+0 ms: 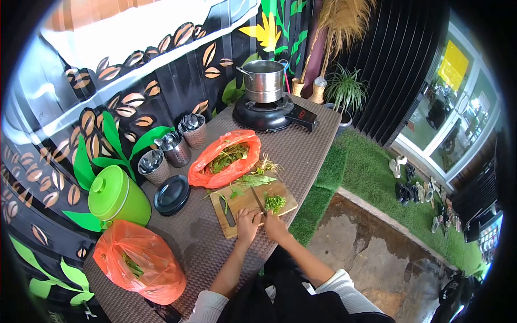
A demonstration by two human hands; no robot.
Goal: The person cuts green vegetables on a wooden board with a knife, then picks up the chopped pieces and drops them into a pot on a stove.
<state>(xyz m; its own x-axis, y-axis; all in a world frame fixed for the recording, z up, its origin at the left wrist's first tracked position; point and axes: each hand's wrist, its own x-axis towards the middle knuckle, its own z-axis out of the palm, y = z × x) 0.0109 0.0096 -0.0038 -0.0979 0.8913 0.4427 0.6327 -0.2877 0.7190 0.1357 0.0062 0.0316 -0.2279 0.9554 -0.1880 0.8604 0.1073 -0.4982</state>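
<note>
My right hand (276, 228) is closed round the handle of a knife, at the near edge of a wooden cutting board (228, 201). The knife's blade (258, 198) points away from me across the board. Just right of the blade lies a small heap of chopped green herbs (275, 203). My left hand (248, 223) rests on the board left of the knife, fingers bent and close together; what is under them is hidden. Uncut leafy stems (253, 180) lie along the board's far edge, with pale roots (266, 164) beyond them.
An open orange plastic bag of greens (200, 171) stands behind the board; a second orange bag (141, 269) sits at left. Also on the table are a green lidded bucket (131, 202), black plates (171, 195), several cutlery cups (177, 154), and a steel pot (264, 86) on a black stove (258, 119).
</note>
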